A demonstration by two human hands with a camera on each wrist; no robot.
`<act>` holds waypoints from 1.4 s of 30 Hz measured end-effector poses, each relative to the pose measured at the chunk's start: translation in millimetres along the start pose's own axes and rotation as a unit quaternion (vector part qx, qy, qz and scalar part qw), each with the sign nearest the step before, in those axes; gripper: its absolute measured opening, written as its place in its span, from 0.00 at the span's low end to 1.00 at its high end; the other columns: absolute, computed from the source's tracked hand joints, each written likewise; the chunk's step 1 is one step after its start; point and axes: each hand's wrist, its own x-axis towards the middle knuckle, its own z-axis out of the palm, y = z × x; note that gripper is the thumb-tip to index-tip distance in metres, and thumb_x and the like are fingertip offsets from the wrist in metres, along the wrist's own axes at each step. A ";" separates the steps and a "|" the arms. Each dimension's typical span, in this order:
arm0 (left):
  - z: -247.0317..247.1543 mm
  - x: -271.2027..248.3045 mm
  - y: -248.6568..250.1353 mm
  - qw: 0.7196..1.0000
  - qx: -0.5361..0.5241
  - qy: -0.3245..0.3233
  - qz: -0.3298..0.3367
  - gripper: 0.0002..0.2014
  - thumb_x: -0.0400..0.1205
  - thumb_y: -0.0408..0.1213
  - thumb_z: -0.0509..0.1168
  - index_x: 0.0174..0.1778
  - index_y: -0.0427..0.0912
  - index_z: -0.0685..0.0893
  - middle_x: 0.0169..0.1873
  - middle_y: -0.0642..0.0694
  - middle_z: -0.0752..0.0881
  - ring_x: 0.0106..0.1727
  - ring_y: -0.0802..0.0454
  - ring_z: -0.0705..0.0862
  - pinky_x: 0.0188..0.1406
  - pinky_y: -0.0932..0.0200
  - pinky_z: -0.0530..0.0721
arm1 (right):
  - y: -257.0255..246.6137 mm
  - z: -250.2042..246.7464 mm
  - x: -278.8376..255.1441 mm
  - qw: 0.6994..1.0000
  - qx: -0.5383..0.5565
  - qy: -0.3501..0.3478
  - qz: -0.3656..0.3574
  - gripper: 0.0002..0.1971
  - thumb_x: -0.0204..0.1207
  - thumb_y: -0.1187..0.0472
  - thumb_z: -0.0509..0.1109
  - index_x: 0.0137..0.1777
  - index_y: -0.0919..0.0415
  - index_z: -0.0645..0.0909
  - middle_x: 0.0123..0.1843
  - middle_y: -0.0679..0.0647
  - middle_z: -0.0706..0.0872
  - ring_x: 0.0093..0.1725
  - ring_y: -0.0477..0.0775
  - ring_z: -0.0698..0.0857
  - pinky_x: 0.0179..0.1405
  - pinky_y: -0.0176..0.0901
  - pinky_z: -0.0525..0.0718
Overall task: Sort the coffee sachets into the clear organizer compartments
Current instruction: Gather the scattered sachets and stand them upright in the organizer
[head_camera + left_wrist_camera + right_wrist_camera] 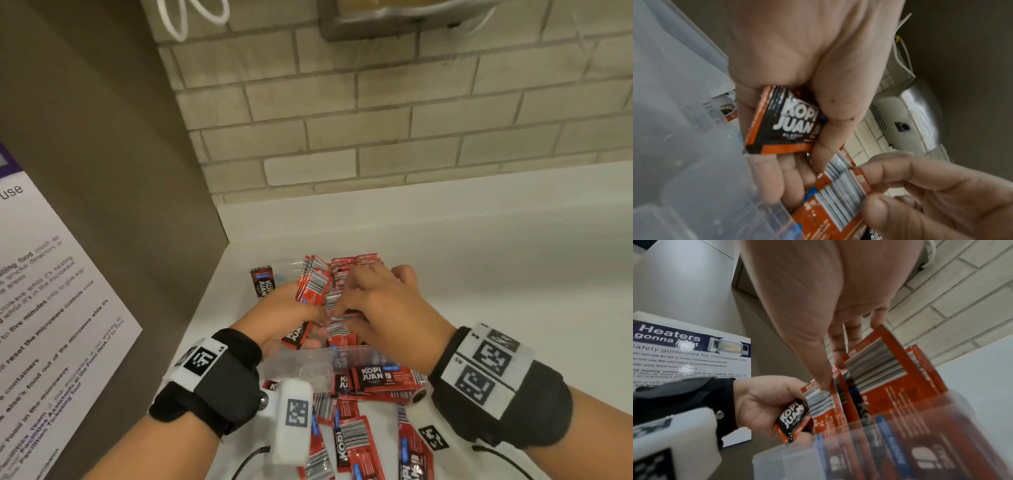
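Observation:
A clear plastic organizer (308, 361) stands on the white counter, and red Kopi Juan coffee sachets (317, 277) stand upright in it. My left hand (301, 315) grips a small bundle of sachets (785, 123) between thumb and fingers at the organizer's left side. My right hand (352, 305) reaches in from the right, and its thumb and fingers pinch barcode-side sachets (840, 191) right next to the left hand's bundle (793, 418). More sachets (352, 442) lie loose on the counter in front of the organizer. A single sachet (262, 281) lies at the far left.
A brown side panel with a microwave safety poster (51, 308) closes off the left. A beige brick wall (376, 120) runs behind the counter, with a metal dispenser (394, 17) above. Bare white counter (496, 267) extends to the right. Thin black cables (250, 459) trail near the front edge.

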 end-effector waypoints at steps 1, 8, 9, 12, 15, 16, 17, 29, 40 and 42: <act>-0.9 -0.1 0.2 1.000 -0.002 0.009 0.005 0.09 0.77 0.25 0.70 0.51 0.39 0.83 0.37 0.42 0.89 0.33 0.53 0.89 0.32 0.57 0.88 | -0.2 -1.2 0.3 1.000 0.000 0.000 0.006 0.07 0.68 0.59 0.75 0.45 0.47 0.87 0.47 0.48 0.81 0.53 0.57 0.79 0.48 0.49 0.57; -3.5 4.5 0.2 0.999 -0.004 0.036 0.007 0.10 0.77 0.27 0.71 0.52 0.43 0.83 0.43 0.42 0.90 0.36 0.53 0.90 0.30 0.58 0.88 | 17.4 -8.8 -2.2 0.983 0.128 0.064 0.119 0.17 0.80 0.50 0.63 0.68 0.42 0.75 0.68 0.40 0.73 0.69 0.43 0.68 0.61 0.44 0.57; -2.1 5.9 0.6 1.000 -0.005 0.031 0.003 0.10 0.77 0.26 0.70 0.51 0.43 0.83 0.42 0.42 0.90 0.36 0.53 0.90 0.30 0.57 0.88 | 19.1 -8.1 -3.6 0.982 0.130 0.054 0.122 0.19 0.81 0.49 0.60 0.71 0.42 0.73 0.73 0.39 0.71 0.73 0.42 0.66 0.65 0.46 0.57; 2.2 9.4 2.1 1.000 -0.014 0.010 -0.011 0.10 0.77 0.22 0.69 0.48 0.41 0.83 0.33 0.46 0.89 0.30 0.55 0.88 0.29 0.56 0.88 | 14.1 0.7 -8.7 0.994 0.062 -0.065 0.064 0.30 0.77 0.42 0.43 0.80 0.42 0.58 0.83 0.37 0.56 0.81 0.38 0.53 0.77 0.52 0.43; 1.5 11.2 -0.1 0.999 -0.033 0.014 -0.030 0.08 0.78 0.22 0.68 0.46 0.40 0.82 0.31 0.45 0.86 0.29 0.55 0.87 0.27 0.57 0.87 | 9.9 11.1 -10.6 0.992 0.013 -0.120 0.028 0.38 0.70 0.37 0.31 0.81 0.44 0.54 0.84 0.39 0.53 0.82 0.39 0.49 0.75 0.55 0.31; -0.3 11.5 -1.4 0.999 -0.033 0.024 -0.035 0.08 0.78 0.23 0.68 0.46 0.40 0.81 0.33 0.43 0.86 0.31 0.53 0.88 0.28 0.56 0.87 | 10.4 11.7 -10.7 0.991 0.007 -0.125 0.035 0.36 0.73 0.38 0.33 0.81 0.44 0.55 0.84 0.40 0.54 0.82 0.40 0.49 0.75 0.56 0.30; -2.7 11.8 -3.0 0.998 -0.033 0.035 -0.039 0.08 0.78 0.24 0.69 0.46 0.40 0.80 0.36 0.42 0.86 0.33 0.52 0.88 0.29 0.56 0.87 | 11.4 10.7 -10.4 0.991 0.007 -0.123 0.042 0.32 0.78 0.39 0.38 0.81 0.44 0.55 0.83 0.40 0.54 0.82 0.40 0.49 0.75 0.58 0.30; -3.8 5.9 -2.2 0.993 -0.086 0.012 -0.076 0.11 0.81 0.26 0.64 0.59 0.33 0.79 0.40 0.36 0.86 0.34 0.45 0.88 0.32 0.52 0.89 | -5.8 19.7 -11.5 0.980 -0.170 -0.041 -0.098 0.20 0.58 0.51 0.79 0.52 0.51 0.89 0.57 0.49 0.89 0.59 0.53 0.86 0.68 0.73 0.60; -50.0 -58.7 -1.9 0.975 -0.147 0.159 0.048 0.06 0.80 0.31 0.65 0.52 0.41 0.80 0.46 0.40 0.92 0.49 0.45 0.91 0.47 0.44 0.87 | -83.3 4.5 23.0 0.899 -0.308 -0.285 -0.121 0.23 0.82 0.45 0.56 0.70 0.58 0.75 0.73 0.58 0.73 0.77 0.62 0.64 0.76 0.66 0.41; -52.5 -67.8 -7.7 0.974 -0.147 0.167 0.051 0.06 0.80 0.31 0.65 0.52 0.41 0.80 0.46 0.41 0.92 0.48 0.45 0.91 0.46 0.45 0.87 | -86.8 13.9 41.6 0.843 -0.386 -0.353 -0.125 0.34 0.81 0.35 0.49 0.78 0.58 0.66 0.80 0.59 0.64 0.81 0.63 0.54 0.77 0.68 0.34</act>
